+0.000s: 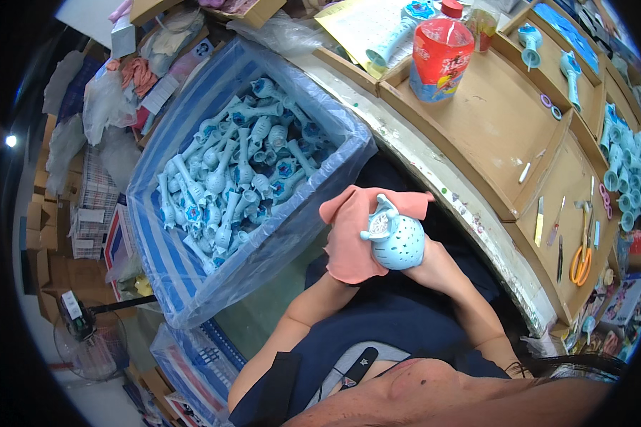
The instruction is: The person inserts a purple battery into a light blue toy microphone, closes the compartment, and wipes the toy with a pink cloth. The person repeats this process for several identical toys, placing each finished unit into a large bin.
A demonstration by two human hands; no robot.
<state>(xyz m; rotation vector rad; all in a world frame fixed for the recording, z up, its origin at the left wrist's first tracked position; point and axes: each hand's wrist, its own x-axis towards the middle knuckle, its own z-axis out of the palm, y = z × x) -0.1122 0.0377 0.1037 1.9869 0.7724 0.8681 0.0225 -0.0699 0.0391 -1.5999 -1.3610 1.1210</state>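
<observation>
In front of my body, my right hand (438, 267) is closed around the lower right side of a light blue plastic toy piece (399, 245). The piece is round, dotted with small dark spots or holes, and has a raised, looped end facing up and left. A salmon-pink cloth (352, 235) drapes over my left hand and presses against the toy's left side. The cloth hides the fingers of that hand, and only the wrist (332, 286) shows below it. Left of my hands stands a blue-and-white striped plastic-lined bin (224, 302) with many light blue toy handles (224, 167) in it.
A worktable with wooden trays (491, 203) runs along my right. On it are a red-capped bottle (441, 53), orange-handled scissors (581, 263), a yellow cutter (539, 222) and more blue toy pieces (630, 171). A fan (89, 338) and cartons (68, 270) stand at the left.
</observation>
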